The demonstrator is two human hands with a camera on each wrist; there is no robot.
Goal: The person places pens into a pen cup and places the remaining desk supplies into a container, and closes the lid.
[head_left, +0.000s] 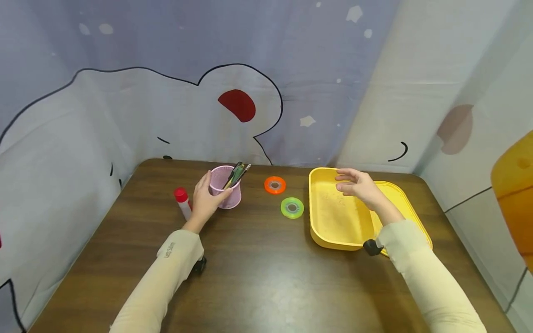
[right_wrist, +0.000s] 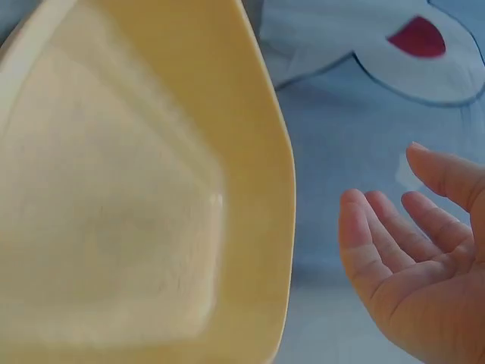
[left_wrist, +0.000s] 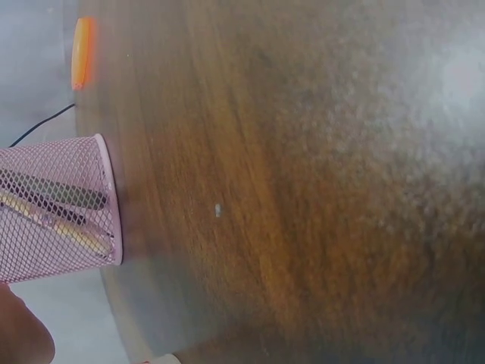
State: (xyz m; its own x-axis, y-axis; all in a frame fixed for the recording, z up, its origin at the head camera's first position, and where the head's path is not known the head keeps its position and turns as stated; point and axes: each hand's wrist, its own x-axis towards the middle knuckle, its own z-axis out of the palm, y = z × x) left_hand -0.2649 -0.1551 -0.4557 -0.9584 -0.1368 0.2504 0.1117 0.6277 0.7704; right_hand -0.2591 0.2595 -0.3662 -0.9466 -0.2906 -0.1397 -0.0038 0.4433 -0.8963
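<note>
My left hand (head_left: 205,199) grips a pink mesh pen cup (head_left: 230,202), with the fingers at its left side and the thumb across its front near the rim. Several pens and pencils (head_left: 238,175) lean inside the cup; their lower ends show through the mesh in the left wrist view. Above the yellow plastic box (head_left: 315,231) hovers my right hand (head_left: 359,187), its fingers loosely bent and nothing between them. The right wrist view shows this hand (right_wrist: 424,258) beyond the rim of the box (right_wrist: 261,189), palm partly visible.
A glue stick (head_left: 183,203) with a red cap stands left of my left hand. Between cup and box lie an orange tape roll (head_left: 268,186) and a green tape roll (head_left: 285,210). The yellow lid (head_left: 401,206) lies under the box's right side. A patterned curtain hangs behind the table.
</note>
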